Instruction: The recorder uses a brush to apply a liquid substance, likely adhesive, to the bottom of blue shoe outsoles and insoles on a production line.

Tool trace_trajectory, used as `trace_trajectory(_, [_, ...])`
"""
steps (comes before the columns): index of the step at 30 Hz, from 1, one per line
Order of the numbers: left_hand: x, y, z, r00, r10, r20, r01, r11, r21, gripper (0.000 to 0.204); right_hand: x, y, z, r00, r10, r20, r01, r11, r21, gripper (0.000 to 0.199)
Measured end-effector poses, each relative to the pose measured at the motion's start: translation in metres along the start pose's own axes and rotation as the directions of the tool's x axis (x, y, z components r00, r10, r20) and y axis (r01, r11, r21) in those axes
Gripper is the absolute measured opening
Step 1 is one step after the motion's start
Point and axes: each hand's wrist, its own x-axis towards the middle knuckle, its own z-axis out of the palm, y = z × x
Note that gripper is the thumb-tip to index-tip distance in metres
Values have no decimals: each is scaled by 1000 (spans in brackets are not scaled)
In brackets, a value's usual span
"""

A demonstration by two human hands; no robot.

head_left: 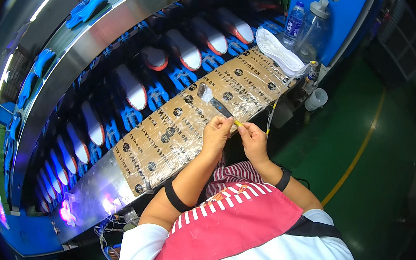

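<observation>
A brush-like tool with a dark handle [220, 107] and a pale, whitish head [205, 92] extends over the cardboard-covered ledge [167, 138]. My left hand [216, 135] pinches near the handle's near end, thumb and fingers pressed together. Close beside it, my right hand [253, 140] pinches a small yellow piece [238, 123] in line with the handle. Whether that piece belongs to the tool or is separate, I cannot tell. Both hands are just off the ledge's near edge.
Beyond the ledge, a machine carries rows of white soles [190, 57] with red rims among blue holders [185, 77]. White insoles [280, 54], a water bottle [294, 24] and a clear jug [311, 32] stand at the far right. A white cup [316, 99] is below them.
</observation>
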Motion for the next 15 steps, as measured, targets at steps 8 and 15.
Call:
trace_trajectory(8, [9, -7, -5, 985, -171, 22, 172, 983, -67, 20, -5, 5, 10, 1000, -11, -20, 13, 998, 59, 16])
trace_trajectory(15, [28, 3, -15, 985, -125, -115, 102, 976, -193, 21, -26, -27, -2, 915, -404, -14, 365, 842, -397, 6])
